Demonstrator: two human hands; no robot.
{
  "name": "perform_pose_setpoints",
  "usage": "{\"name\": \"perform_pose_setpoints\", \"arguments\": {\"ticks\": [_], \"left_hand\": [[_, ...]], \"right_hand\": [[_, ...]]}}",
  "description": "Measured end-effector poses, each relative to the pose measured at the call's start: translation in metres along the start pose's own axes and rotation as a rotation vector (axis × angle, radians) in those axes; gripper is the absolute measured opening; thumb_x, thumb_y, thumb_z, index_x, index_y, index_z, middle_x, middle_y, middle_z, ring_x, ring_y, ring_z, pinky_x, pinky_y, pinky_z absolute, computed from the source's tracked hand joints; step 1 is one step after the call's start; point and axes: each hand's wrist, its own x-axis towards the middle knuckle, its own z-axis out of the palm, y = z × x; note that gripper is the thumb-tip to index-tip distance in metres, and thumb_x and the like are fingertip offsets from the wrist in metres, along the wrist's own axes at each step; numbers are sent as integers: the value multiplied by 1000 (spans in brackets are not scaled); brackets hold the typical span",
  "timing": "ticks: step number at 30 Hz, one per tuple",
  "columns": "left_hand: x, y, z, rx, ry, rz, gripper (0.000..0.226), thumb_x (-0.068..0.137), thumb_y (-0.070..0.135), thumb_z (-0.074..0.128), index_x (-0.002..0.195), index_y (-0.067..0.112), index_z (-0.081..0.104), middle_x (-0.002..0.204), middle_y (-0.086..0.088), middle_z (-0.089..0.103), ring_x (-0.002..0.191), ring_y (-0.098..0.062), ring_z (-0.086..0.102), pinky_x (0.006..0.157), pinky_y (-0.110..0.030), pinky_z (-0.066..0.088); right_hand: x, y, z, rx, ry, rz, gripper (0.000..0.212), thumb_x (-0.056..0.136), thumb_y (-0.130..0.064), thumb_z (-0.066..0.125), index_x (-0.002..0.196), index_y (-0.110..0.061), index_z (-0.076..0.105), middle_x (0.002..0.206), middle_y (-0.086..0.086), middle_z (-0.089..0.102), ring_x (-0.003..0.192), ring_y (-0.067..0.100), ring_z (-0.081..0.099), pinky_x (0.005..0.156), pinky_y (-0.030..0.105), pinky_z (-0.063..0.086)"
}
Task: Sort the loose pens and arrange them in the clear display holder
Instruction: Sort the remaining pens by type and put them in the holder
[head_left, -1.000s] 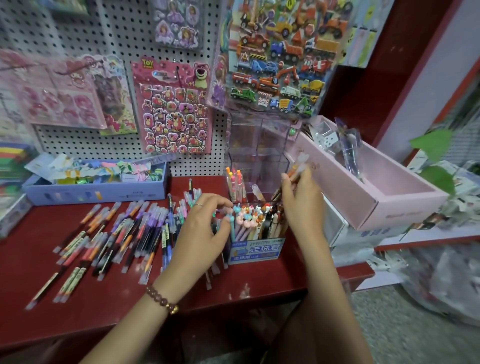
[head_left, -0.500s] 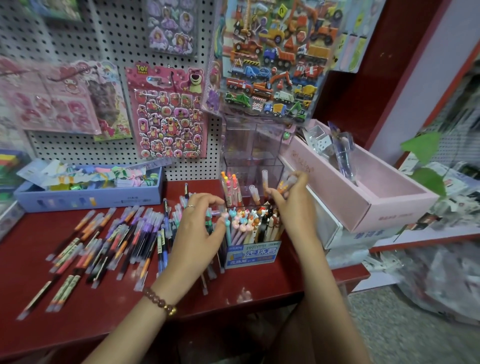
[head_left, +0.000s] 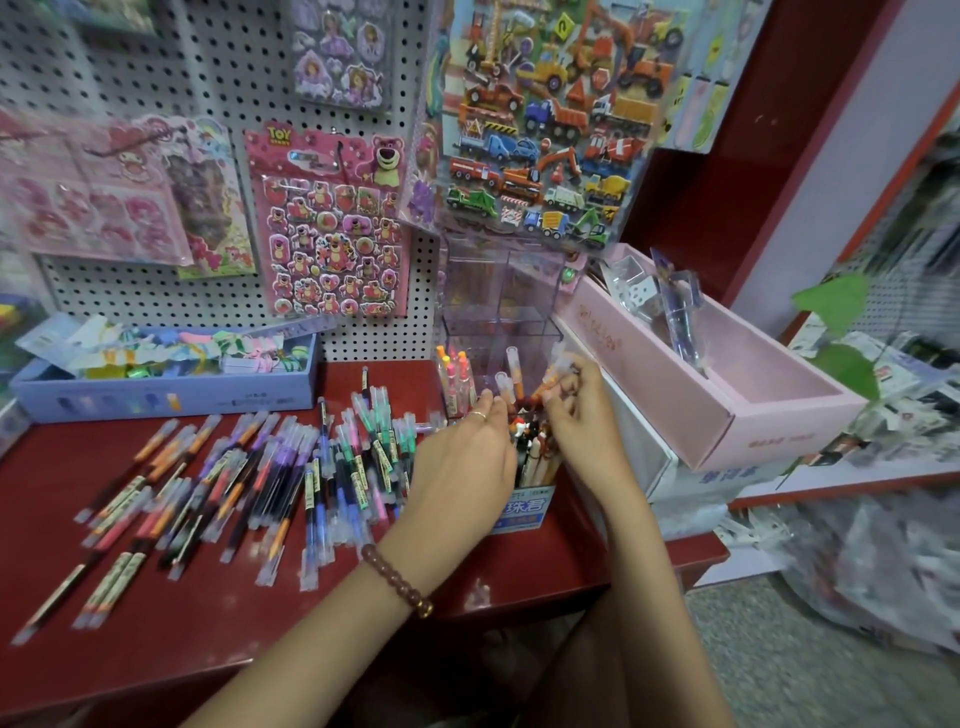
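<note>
Sticker sheet (head_left: 332, 228) marked "TOY" hangs left of the clear display holder (head_left: 498, 312). Over the holder, my right hand (head_left: 587, 421) pinches 1 pen (head_left: 557, 364); my left hand (head_left: 462, 457), fingers relaxed, touches the standing pens (head_left: 535, 457). Loose pens (head_left: 249, 478) lie left of it.

display holder (head_left: 498, 291) front — hidden, loose pens (head_left: 291, 467) blurred

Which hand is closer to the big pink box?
Right. The right hand, pinching pens, is just beside the pink box; the left hand is farther away, beyond the right hand.
</note>
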Motion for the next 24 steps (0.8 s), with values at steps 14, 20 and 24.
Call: {"name": "perform_pose_setpoints", "arguments": {"ticks": [14, 20, 24], "left_hand": [[48, 19, 11, -95, 90, 64, 20, 96, 20, 45, 92, 17, 65, 92, -4, 67, 86, -27, 64, 60, -30, 37], [55, 21, 23, -178, 140, -35, 20, 93, 25, 53, 110, 19, 59, 99, -2, 70, 93, -24, 65, 71, -34, 49], [60, 19, 29, -225, 155, -89, 22, 94, 22, 49, 114, 18, 57, 100, -2, 70, 93, -24, 65, 72, -37, 51]], "right_hand": [[-8, 7, 1, 181, 119, -61, 29, 96, 1, 42, 111, -23, 46, 77, -1, 58, 68, -2, 56, 68, 12, 42], [-10, 16, 2, 201, 129, -27, 31, 96, -3, 48, 118, -25, 44, 79, -6, 56, 69, -4, 57, 69, 14, 44], [-7, 17, 1, 150, 139, -46, 31, 94, -3, 51, 120, -20, 49, 77, -7, 54, 64, 1, 51, 66, 21, 42]]}}
